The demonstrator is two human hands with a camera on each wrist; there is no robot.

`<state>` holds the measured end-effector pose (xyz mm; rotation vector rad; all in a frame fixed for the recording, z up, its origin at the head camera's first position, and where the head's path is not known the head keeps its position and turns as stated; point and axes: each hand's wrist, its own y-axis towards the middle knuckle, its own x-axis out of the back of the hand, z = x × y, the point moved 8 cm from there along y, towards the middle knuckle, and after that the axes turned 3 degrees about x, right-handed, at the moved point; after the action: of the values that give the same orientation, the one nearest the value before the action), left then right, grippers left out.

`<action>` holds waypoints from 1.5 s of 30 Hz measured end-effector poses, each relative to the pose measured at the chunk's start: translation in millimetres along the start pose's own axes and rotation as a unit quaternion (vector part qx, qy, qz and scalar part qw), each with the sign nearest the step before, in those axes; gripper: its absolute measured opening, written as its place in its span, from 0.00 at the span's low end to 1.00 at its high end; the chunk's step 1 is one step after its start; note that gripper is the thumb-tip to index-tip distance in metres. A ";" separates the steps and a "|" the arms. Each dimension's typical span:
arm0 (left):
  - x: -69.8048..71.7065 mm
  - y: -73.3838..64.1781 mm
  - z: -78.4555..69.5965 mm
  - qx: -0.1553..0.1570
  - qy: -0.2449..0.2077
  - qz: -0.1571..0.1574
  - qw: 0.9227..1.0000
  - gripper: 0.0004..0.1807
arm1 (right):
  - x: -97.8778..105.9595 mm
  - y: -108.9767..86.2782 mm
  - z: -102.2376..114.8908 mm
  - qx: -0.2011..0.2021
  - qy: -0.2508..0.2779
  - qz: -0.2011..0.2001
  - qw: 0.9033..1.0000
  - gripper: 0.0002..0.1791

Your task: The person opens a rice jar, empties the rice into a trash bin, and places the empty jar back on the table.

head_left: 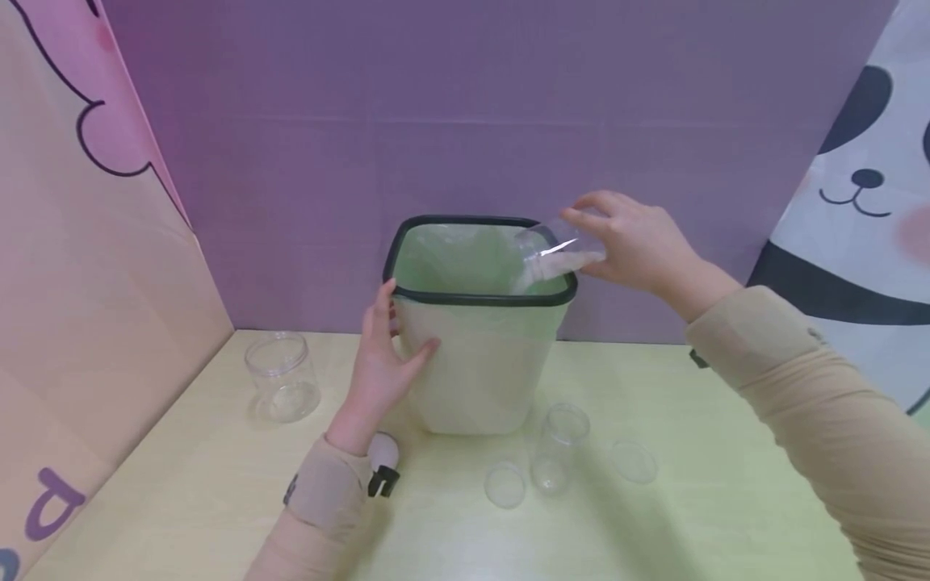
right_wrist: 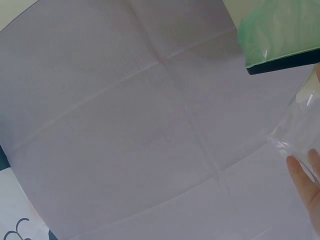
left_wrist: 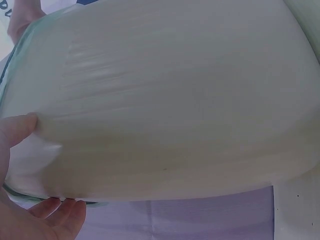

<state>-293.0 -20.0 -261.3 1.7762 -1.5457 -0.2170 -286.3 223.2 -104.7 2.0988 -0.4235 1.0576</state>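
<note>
A trash bin [head_left: 472, 371] with a dark rim and a thin green liner [head_left: 458, 254] stands upright on the table. My left hand [head_left: 381, 355] holds its left front corner just below the rim, thumb on the front and fingers round the side. The thumb [left_wrist: 20, 129] presses the bin wall in the left wrist view. Over the bin's right rim, my right hand [head_left: 632, 238] grips a clear plastic container [head_left: 555, 242], tilted with its far end over the opening. Something whitish shows in the container; its kind is unclear. Only part of the container appears in the right wrist view.
A wide clear jar [head_left: 283, 379] stands at the left back of the table. Before the bin are a narrow clear jar [head_left: 563, 444] and two clear round lids, one left [head_left: 504, 486] and one right [head_left: 634, 462]. A purple wall [head_left: 327, 161] rises behind.
</note>
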 end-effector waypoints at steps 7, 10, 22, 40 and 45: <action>0.1 -0.1 -0.4 0.005 0.004 0.003 1.000 0.50 | 0.2 0.4 1.5 0.008 0.005 0.000 1.000 0.39; 0.4 -0.2 0.0 0.007 0.004 0.003 1.000 0.50 | -0.7 1.0 1.6 0.007 0.004 0.006 1.000 0.39; -0.4 2.6 3.7 0.021 0.026 0.017 0.999 0.51 | -2.1 5.0 5.9 0.030 -0.002 0.004 1.000 0.38; -3.5 2.4 1.2 0.004 0.039 0.012 0.999 0.51 | 1.0 9.2 17.1 0.085 -0.036 0.048 0.995 0.37; -3.8 2.9 -1.8 -0.009 0.036 0.008 0.999 0.51 | 3.2 11.3 16.9 0.081 -0.030 0.091 0.992 0.38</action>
<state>-295.2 -15.7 -259.5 1.7393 -1.5008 -0.1562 -281.5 203.2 -103.4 2.2750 -0.5847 1.1685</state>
